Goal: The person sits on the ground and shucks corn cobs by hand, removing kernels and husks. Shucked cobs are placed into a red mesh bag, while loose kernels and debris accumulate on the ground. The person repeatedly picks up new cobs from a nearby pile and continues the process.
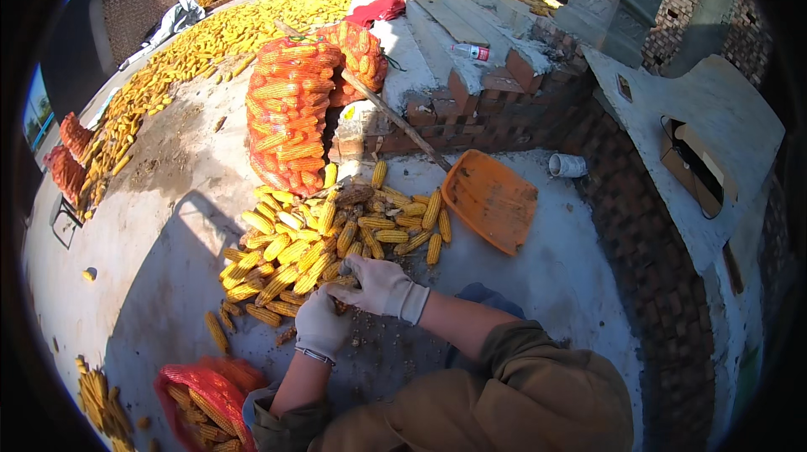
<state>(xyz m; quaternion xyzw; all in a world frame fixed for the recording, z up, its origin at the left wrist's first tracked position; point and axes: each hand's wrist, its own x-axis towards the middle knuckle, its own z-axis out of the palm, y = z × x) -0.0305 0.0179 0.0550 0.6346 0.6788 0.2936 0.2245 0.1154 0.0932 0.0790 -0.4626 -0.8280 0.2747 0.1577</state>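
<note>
Both hands wear pale work gloves and meet at the near edge of a heap of yellow corn ears (290, 253) on the concrete floor. Curled around a corn ear (342, 307) that is mostly hidden is my left hand (323, 324), with a bracelet at its wrist. My right hand (381, 287) grips at the same ear from the right, thumb and fingers close to the left glove. To the lower left, a red mesh sack (169, 382) lies with its mouth apart and corn ears inside.
Behind the heap stands a full orange mesh sack (291, 114) of corn. An orange plastic shovel (492, 200) leans with its wooden handle (400, 121) over brick steps (466, 108). A white cup (567, 165) lies near the brick wall (637, 231). More corn (252, 26) spreads across the yard.
</note>
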